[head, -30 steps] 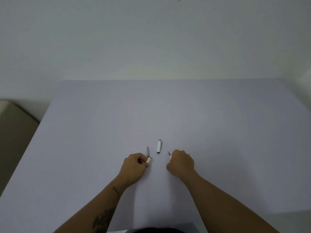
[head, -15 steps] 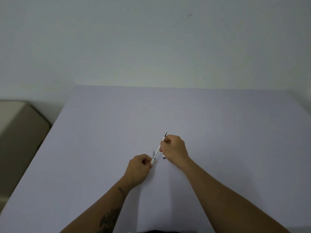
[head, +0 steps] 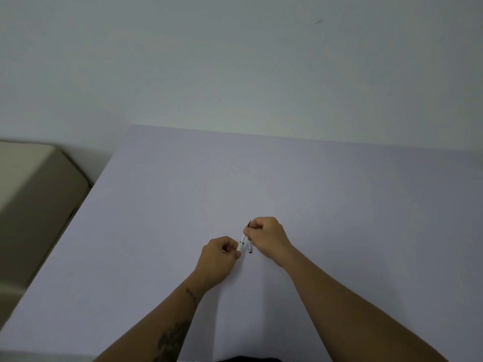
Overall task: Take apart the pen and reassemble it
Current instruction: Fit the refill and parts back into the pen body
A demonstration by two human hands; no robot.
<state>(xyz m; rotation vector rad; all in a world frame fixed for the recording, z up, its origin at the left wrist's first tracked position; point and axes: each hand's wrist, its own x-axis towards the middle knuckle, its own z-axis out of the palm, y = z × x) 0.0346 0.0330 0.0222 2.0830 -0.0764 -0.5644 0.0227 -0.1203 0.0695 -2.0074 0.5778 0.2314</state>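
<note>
The main risk here, as I judge it, is misalignment: the thin refill [head: 244, 237] has to enter the narrow mouth of the white barrel [head: 240, 246], and if either hand tilts or wavers the refill could bend, skid off the rim, or slip from the pinch and roll across the table [head: 339, 192]. A second risk is the loose pen piece [head: 250, 246] lying on the table just right of the barrel and under the right hand's knuckles; a stray nudge could send it rolling out of reach. Starting on the left, the left hand [head: 218, 257] is curled nearly closed, thumb and forefinger pinching the short white barrel, whose open end points up and to the right. Between the two hands the refill runs as a slanted line from the barrel mouth up to the right hand, its dark tip [head: 249, 222] poking out above the knuckles. The right hand [head: 266, 237] is likewise closed to a tight pinch on the refill's upper part. Whether the refill is already inside the barrel or only touching its rim is probably too small to tell from this view.
</note>
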